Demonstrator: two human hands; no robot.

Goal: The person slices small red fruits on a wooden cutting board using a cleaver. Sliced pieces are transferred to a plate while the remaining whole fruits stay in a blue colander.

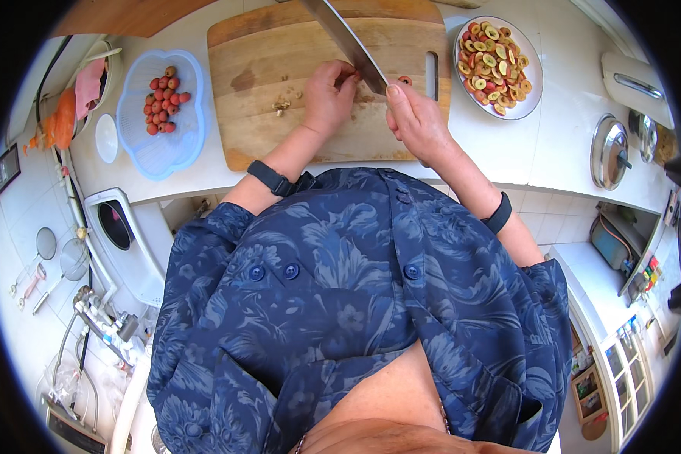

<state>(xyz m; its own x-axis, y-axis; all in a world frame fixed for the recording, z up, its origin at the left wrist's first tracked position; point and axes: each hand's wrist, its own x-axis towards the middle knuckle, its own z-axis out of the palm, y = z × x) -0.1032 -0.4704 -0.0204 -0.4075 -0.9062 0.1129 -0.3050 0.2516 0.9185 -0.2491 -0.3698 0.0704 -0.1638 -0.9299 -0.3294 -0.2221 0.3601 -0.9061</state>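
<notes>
My right hand [419,122] grips the handle of a kitchen knife [349,42], whose broad steel blade slants up and to the left over a wooden cutting board [261,51]. Beside the blade, my left hand [330,96] pinches a small red fruit [358,76] between thumb and fingers; most of it is hidden. Just beyond my right thumb lies a cut piece of red fruit [405,80] on the board. Pale scraps of core [281,105] are scattered left of my left hand.
Left of the board sits a light-blue plastic basket [126,91] holding whole red hawthorn fruits [162,102], next to a small white bowl [106,139]. A white plate [536,85] piled with fruit slices [491,62] stands right. Farther right is a metal pot lid [608,150].
</notes>
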